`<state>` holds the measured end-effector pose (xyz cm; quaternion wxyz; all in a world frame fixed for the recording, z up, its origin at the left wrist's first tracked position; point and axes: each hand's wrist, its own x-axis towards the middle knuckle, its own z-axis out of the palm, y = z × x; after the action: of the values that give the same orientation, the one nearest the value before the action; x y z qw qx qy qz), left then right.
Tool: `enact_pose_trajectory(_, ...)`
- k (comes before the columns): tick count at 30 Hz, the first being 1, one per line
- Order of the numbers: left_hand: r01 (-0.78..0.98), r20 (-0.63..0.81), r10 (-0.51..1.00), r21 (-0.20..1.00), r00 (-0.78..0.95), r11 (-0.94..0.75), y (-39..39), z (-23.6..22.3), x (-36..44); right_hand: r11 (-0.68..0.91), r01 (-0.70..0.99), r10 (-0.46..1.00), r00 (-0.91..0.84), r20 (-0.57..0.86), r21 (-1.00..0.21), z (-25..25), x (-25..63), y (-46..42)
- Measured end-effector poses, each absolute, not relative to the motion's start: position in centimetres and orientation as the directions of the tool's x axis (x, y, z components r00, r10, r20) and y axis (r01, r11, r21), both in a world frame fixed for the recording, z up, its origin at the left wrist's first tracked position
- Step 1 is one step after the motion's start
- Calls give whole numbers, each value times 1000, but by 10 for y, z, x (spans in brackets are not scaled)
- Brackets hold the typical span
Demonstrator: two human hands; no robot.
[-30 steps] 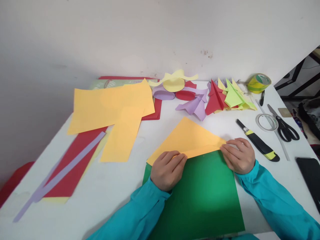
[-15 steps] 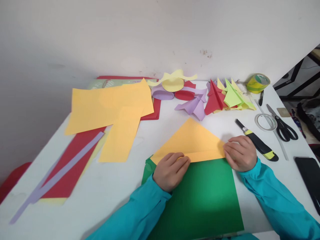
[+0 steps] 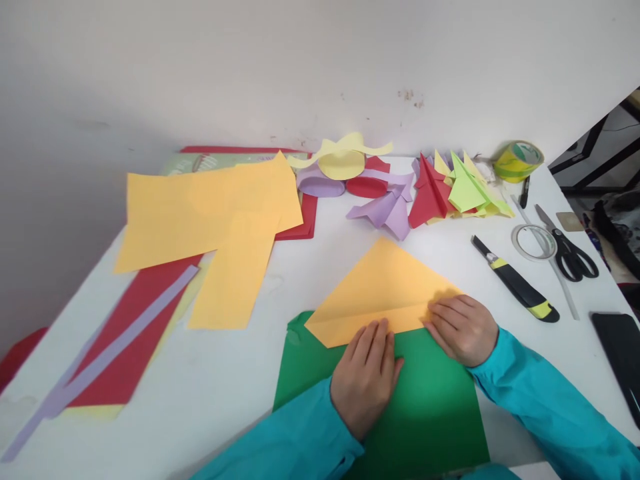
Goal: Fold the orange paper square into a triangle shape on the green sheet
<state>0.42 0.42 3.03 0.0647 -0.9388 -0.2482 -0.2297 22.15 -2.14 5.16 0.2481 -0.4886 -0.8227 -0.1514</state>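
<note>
Folded orange sheet [image 3: 383, 283] on green sheet [image 3: 430, 400], far side of both hands. L hand [image 3: 367, 377] flat on folded edge, fingers extended; R hand [image 3: 463, 330] pinching near R end.

A black-and-yellow utility knife [image 3: 517, 280] lies near a clear, ring-shaped tape roll [image 3: 518, 249], with black-handled metal scissors [image 3: 565, 248] just beside the roll. A flat black rectangular object [image 3: 618, 357], probably a phone, lies nearer the camera.
</note>
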Motion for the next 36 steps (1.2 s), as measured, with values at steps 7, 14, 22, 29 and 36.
enact_pose_trajectory(7, 514, 466, 457, 5, 758, -858, 2, 29, 5, 422, 907, 797, -370, 477, -3, 62, 229, -23)
enact_pose_trajectory(14, 498, 464, 445, 10, 766, -867, 2, 29, 4, 436, 900, 786, -384, 485, 7, 62, 227, -24)
enact_pose_trajectory(22, 453, 435, 425, 42, 794, -890, 9, 26, 3, 439, 898, 794, -395, 463, 13, 60, 224, -23)
enact_pose_trajectory(29, 513, 377, 523, 136, 765, -848, 6, 31, 3, 486, 873, 765, -413, 495, -23, 54, 215, -23)
enact_pose_trajectory(36, 626, 325, 632, 136, 704, -768, 1, 32, 0, 444, 896, 797, -397, 455, 3, 56, 212, -28)
